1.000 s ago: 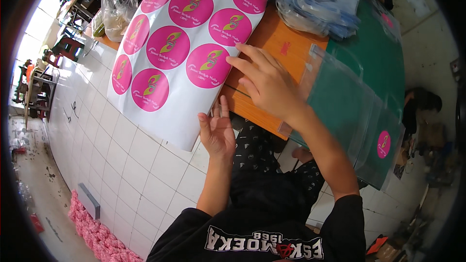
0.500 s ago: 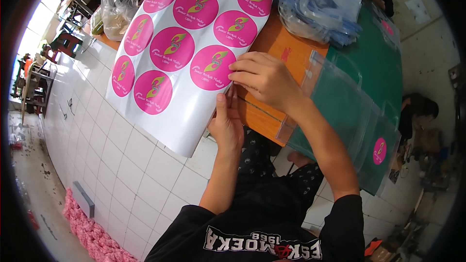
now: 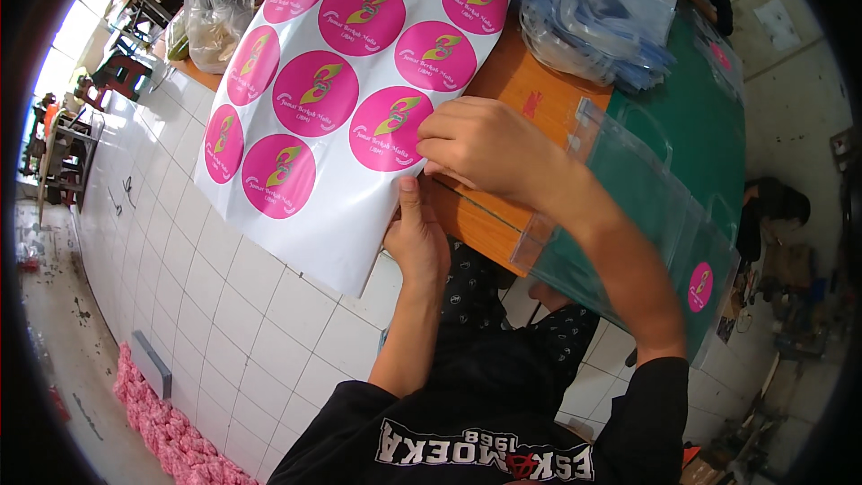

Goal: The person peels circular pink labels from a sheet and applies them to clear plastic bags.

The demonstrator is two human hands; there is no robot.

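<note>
Right hand (image 3: 489, 148) pinches the edge of a pink round sticker (image 3: 392, 128) on the white sticker sheet (image 3: 332, 207), which overhangs the table (image 3: 530, 90) toward 8 o'clock. Left hand (image 3: 417, 238) grips the sheet's edge at 6 o'clock, thumb on top.

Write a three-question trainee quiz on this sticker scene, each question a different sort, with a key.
1. True or false: the right hand rests on the sticker sheet edge.
2. Which colour are the round stickers? A green, B pink, C blue.
3. Fill in: the left hand touches the sheet from ____.

Key: 1 true. 2 B. 3 below, thumb up against the sheet's lower edge, beside the orange table.
</note>
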